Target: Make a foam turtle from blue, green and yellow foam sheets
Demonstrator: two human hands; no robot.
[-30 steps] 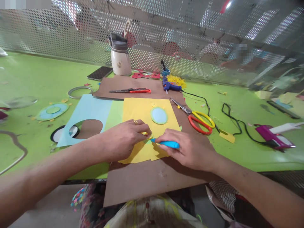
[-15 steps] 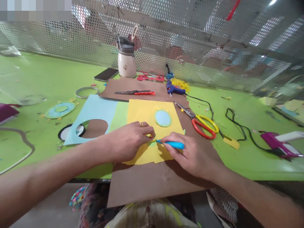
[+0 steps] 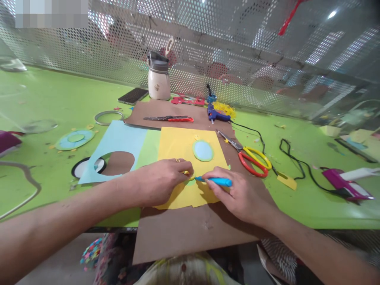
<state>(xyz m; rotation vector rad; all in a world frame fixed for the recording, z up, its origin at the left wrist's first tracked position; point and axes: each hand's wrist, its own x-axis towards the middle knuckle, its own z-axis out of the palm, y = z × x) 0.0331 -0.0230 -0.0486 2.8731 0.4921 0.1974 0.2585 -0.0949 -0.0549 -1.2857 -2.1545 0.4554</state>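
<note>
Head view: the yellow paper (image 3: pixel 178 148) is laid flat on brown cardboard (image 3: pixel 190 229), whose near edge overhangs the green worktop (image 3: pixel 44 107). Open room is left on the worktop's left side; the right side is crowded by scissors (image 3: pixel 252 158) and a black cable (image 3: pixel 293 162). A blue pen (image 3: pixel 215 181) is pinched in the closed grip of the right hand (image 3: pixel 240 196), tip on the paper's lower part. The left hand (image 3: pixel 162 180) is pressed on the paper, fingertips closed on a small yellow scrap (image 3: pixel 187 173) just beside the pen tip. A smooth light-blue oval (image 3: pixel 203 150) sits above. Compared with half a second ago, both hands are hardly shifted.
</note>
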